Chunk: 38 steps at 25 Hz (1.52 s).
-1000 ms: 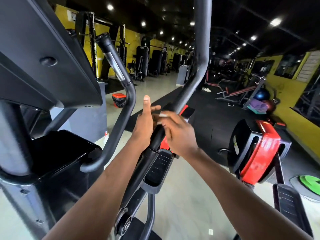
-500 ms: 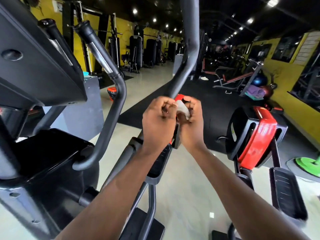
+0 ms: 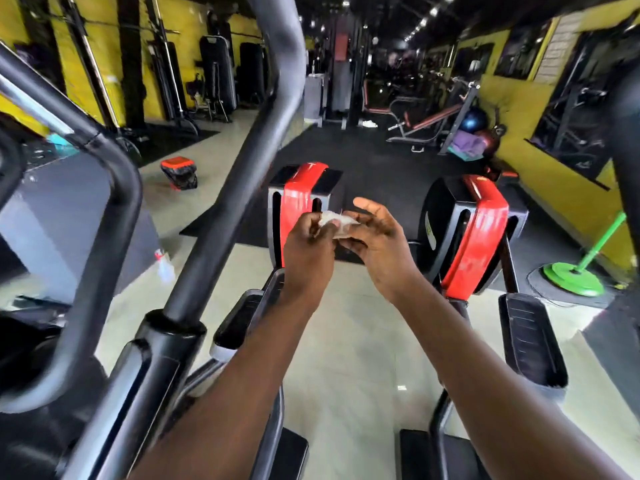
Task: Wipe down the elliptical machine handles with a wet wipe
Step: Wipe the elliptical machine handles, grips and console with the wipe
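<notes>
**Wipe in both hands, clear of every handle**

The wipe [image 3: 337, 221], a small pale crumpled wad, is held in the air between the two hands, in front of the red and black housing [image 3: 300, 202] of the elliptical. The left hand [image 3: 310, 242] pinches its near edge with curled fingers. The right hand [image 3: 375, 233] grips the other edge between thumb and fingers, though the upper fingers stick out loosely, spread and not clamped on anything. Neither hand touches a handle; the long grey handle [image 3: 239, 174] rises just to the left of the hands, and the curved side handle [image 3: 117, 216] stands further left.

What could go wrong, as a judgement:

- The wipe looks bunched up. Put to the bar like that, only a small patch would meet the metal, leaving streaks unwiped.
- Both grips are light pinches at the edges. A hard tug to open it could tear it or pull it free of one hand, and it would fall to the tiled floor [image 3: 346, 358] between the two pedals [image 3: 530, 341] and pick up dirt.
- The long handle appears to swing on a pivot; pressing on it one-handed could make it move away.
- The picture is blurred, so how damp the wipe is cannot be told.
</notes>
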Tool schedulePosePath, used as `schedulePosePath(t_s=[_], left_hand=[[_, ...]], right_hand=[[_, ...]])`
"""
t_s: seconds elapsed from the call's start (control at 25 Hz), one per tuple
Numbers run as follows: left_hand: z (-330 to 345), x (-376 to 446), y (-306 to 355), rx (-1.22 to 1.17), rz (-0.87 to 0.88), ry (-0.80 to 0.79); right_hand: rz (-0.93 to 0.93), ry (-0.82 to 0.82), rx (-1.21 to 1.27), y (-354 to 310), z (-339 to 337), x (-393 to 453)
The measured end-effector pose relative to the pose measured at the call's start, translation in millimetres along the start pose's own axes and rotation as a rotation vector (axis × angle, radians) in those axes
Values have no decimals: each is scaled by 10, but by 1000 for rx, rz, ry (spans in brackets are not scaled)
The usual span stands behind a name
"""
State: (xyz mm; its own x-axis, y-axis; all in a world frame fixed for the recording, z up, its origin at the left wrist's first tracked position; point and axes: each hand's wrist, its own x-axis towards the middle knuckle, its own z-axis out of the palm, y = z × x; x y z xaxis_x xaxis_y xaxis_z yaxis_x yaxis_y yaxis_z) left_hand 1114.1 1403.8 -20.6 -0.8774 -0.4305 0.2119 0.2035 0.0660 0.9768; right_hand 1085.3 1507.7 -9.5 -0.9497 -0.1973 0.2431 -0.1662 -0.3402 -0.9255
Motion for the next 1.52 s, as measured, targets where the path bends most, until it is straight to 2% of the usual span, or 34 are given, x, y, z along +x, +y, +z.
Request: schedulePosePath(t_s=[0.24, 0.4, 0.48, 0.56, 0.76, 0.88, 1.08, 1.28, 1.4, 1.52], left_hand=[[552, 917, -512, 103, -105, 39], [776, 1560, -728, 116, -182, 166], [743, 1794, -786, 25, -202, 220], [649, 2066, -847, -36, -194, 311], [96, 2688, -1048, -28, -189, 563], [-225, 3067, -1171, 12, -177, 656], [-587, 3618, -1206, 85, -178, 812], [-1188, 3764, -1040, 20, -141, 998], [-1474, 3652, -950, 24, -38, 1075], [-1632, 3491, -857, 77, 5, 1266]], right_hand=[[179, 95, 46, 518, -343, 1143], [258, 79, 153, 876, -435, 2042], [266, -18, 177, 995, -348, 2342], [287, -100, 94, 1125, -158, 2612], [427, -291, -24, 1594, 520, 3140], [487, -441, -38, 1796, 858, 3424], [439, -622, 38, 2019, 1331, 3967], [494, -771, 63, 2233, 2188, 4149], [374, -1033, 28, 2281, 2661, 4092], [390, -1226, 136, 2306, 2968, 3954]])
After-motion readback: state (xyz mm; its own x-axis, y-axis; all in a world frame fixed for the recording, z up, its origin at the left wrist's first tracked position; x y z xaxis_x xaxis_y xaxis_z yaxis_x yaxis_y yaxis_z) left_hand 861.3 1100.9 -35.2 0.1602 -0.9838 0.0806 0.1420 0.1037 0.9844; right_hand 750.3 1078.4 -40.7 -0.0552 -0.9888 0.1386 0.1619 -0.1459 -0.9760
